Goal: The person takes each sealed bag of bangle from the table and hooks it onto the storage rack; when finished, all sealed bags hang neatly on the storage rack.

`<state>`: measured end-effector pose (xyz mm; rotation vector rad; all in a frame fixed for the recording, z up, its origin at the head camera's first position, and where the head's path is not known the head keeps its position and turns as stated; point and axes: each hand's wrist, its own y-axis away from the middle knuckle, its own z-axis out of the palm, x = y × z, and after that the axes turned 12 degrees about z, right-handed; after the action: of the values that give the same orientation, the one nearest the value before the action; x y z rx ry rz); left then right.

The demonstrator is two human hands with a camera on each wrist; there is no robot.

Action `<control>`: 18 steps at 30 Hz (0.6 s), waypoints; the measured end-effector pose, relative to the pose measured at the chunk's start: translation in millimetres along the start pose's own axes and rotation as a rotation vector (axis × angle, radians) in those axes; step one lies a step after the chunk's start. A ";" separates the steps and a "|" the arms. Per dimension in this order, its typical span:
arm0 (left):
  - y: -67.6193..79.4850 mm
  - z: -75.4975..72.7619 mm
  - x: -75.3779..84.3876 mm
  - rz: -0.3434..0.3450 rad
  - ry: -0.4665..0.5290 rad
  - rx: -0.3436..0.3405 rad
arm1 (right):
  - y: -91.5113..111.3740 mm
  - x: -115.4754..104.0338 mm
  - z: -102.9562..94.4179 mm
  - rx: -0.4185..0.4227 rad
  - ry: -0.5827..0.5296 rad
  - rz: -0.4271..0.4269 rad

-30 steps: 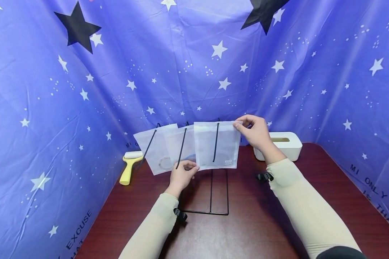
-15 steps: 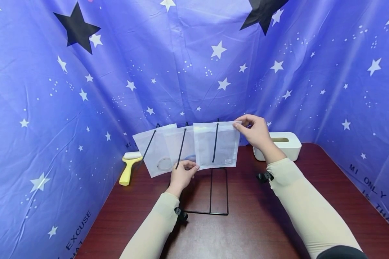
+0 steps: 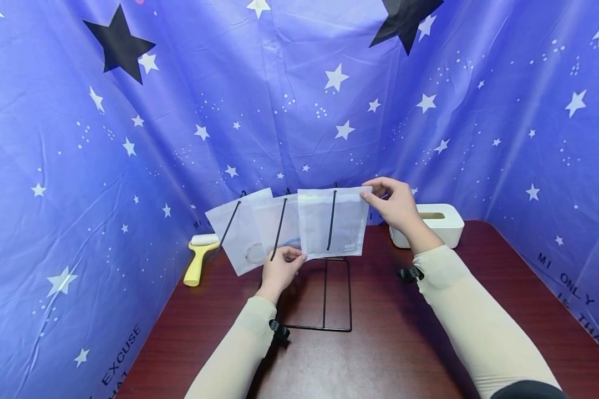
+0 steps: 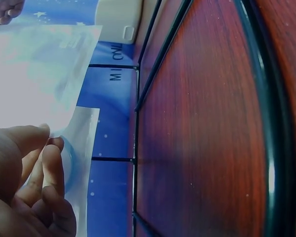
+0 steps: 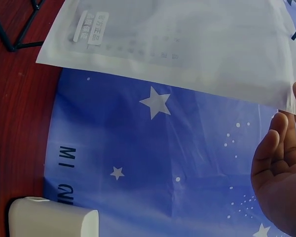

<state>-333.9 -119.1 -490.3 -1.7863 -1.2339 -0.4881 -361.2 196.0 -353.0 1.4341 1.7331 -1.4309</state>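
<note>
Three frosted white zip pouches hang from the prongs of a black wire rack [image 3: 324, 293] in the head view. My right hand [image 3: 394, 202] pinches the upper right corner of the rightmost pouch [image 3: 349, 221], which bears a small printed label low on its right. At its lower left corner, thumb and fingers of my left hand [image 3: 279, 271] pinch the same pouch. Behind that hand, the middle pouch [image 3: 267, 213] shows something blue and round inside. A pale ring shape is visible through the tilted left pouch [image 3: 234, 230].
A lint roller with a yellow handle [image 3: 196, 269] lies at the table's left. Beyond my right wrist stands a white tissue box [image 3: 446, 227] with a slot in its top. A blue star-patterned curtain [image 3: 299, 111] encloses the brown table [image 3: 394, 332].
The left pouch has swung slightly, its lower corner sinking a little. The lower right corner of the rightmost pouch has shifted slightly up and left. Both hands stay almost in place.
</note>
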 end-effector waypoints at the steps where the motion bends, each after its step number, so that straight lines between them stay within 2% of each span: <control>1: 0.0 -0.3 0.2 0.000 -0.009 0.001 | -0.1 0.9 -0.3 0.000 -0.003 -0.004; 12: 2.3 -7.4 -4.1 -0.007 -0.079 0.015 | 4.0 6.9 -8.9 -0.020 0.000 0.005; 18: 6.8 -14.9 -7.8 -0.010 -0.087 -0.009 | 21.2 4.6 -19.7 -0.026 0.050 -0.003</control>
<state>-328.9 -136.5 -491.0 -1.8261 -1.3021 -0.4260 -338.7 213.8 -358.8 1.4658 1.7783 -1.3802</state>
